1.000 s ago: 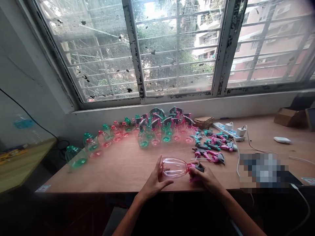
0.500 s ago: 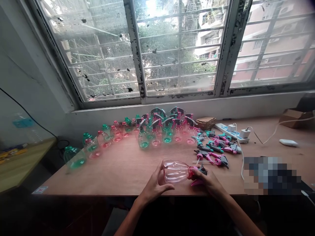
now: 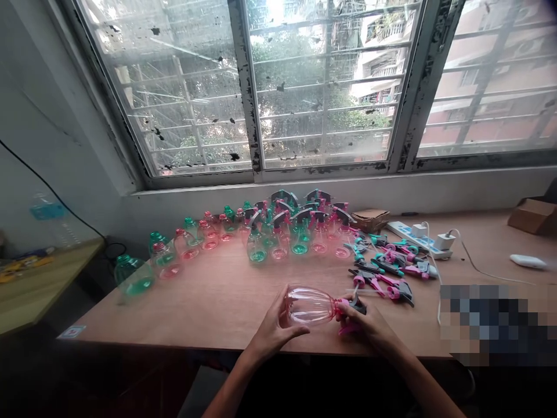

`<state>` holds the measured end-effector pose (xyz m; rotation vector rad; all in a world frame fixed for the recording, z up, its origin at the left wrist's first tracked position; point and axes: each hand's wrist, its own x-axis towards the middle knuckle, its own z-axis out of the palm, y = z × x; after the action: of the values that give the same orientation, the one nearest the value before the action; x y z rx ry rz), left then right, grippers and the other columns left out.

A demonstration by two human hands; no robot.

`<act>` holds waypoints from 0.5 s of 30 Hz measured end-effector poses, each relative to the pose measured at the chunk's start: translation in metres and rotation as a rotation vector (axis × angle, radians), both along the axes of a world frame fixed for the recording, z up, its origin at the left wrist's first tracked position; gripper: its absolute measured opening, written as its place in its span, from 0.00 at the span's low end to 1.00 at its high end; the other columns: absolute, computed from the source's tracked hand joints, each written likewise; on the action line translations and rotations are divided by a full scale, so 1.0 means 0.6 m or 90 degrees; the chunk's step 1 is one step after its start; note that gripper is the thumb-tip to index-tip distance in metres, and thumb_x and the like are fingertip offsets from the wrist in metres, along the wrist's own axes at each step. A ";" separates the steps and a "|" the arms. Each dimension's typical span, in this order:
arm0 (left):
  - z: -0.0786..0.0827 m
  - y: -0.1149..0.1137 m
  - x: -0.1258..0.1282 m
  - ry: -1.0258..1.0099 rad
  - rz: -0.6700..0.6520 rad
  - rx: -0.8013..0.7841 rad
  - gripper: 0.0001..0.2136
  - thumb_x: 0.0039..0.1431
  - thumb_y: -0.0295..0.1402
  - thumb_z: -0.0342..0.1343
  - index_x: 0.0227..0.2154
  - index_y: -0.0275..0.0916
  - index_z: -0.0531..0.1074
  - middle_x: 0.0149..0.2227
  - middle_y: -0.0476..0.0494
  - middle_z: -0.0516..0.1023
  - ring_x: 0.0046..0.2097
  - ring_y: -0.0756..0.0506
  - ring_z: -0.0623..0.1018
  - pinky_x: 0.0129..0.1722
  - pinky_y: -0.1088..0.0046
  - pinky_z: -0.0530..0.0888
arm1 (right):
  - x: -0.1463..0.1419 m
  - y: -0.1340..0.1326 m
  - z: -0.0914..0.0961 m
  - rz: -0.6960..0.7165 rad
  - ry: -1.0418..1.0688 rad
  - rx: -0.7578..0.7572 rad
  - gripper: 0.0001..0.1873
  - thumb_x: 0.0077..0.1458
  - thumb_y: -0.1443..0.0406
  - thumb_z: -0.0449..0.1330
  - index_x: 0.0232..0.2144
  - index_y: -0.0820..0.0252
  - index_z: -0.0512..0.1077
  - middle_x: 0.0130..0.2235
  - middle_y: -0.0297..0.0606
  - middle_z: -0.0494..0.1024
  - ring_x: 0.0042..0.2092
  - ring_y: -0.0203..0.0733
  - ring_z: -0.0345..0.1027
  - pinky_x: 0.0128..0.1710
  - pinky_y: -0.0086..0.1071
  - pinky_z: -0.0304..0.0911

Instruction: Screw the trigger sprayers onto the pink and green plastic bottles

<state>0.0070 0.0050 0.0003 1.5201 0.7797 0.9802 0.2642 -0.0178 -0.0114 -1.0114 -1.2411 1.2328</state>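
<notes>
A clear pink spray bottle point(image 3: 310, 305) lies on its side in the air above the table's front edge, its neck toward the right. My left hand point(image 3: 275, 325) cups its base, thumb stretched along the near side. At the neck, my right hand point(image 3: 364, 323) is closed around a pink and black spray head point(image 3: 354, 304), which sits against the bottle's mouth; whether it is fully seated I cannot tell. Loose spray heads point(image 3: 387, 261) in pink, teal and black lie in a heap to the right. Behind stand several bottles with spray heads fitted point(image 3: 300, 232).
Open green and pink bottles point(image 3: 189, 241) stand in rows along the table's left side. A power strip point(image 3: 420, 238) with plugged-in chargers and cables lies at the back right, near a cardboard box point(image 3: 533, 216). A blurred patch point(image 3: 500, 325) covers the right front.
The view has shifted slightly, so the table items appear farther right. Both hands keep their hold on the bottle and spray head, with only slight movement.
</notes>
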 end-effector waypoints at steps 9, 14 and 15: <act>0.006 -0.007 -0.001 0.034 -0.028 0.015 0.53 0.50 0.35 0.71 0.70 0.49 0.39 0.60 0.34 0.68 0.63 0.34 0.68 0.63 0.49 0.64 | 0.007 0.003 -0.011 -0.007 0.060 -0.010 0.17 0.53 0.52 0.68 0.32 0.59 0.74 0.27 0.35 0.80 0.26 0.39 0.70 0.28 0.30 0.64; -0.004 -0.003 -0.004 0.029 -0.043 0.032 0.48 0.53 0.36 0.69 0.69 0.51 0.44 0.66 0.35 0.60 0.63 0.34 0.68 0.62 0.51 0.65 | 0.008 0.005 -0.018 -0.010 0.068 -0.011 0.17 0.53 0.52 0.68 0.33 0.60 0.75 0.26 0.35 0.79 0.26 0.39 0.69 0.28 0.31 0.66; -0.005 -0.003 -0.004 0.032 -0.044 0.044 0.47 0.54 0.36 0.68 0.69 0.52 0.43 0.66 0.36 0.60 0.63 0.34 0.68 0.62 0.51 0.65 | 0.008 0.006 -0.019 -0.014 0.071 -0.014 0.18 0.53 0.51 0.69 0.33 0.59 0.75 0.26 0.35 0.79 0.26 0.40 0.69 0.28 0.32 0.66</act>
<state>0.0044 0.0031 -0.0029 1.6264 0.7300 0.9281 0.2688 -0.0144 -0.0229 -0.9564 -1.1304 1.2708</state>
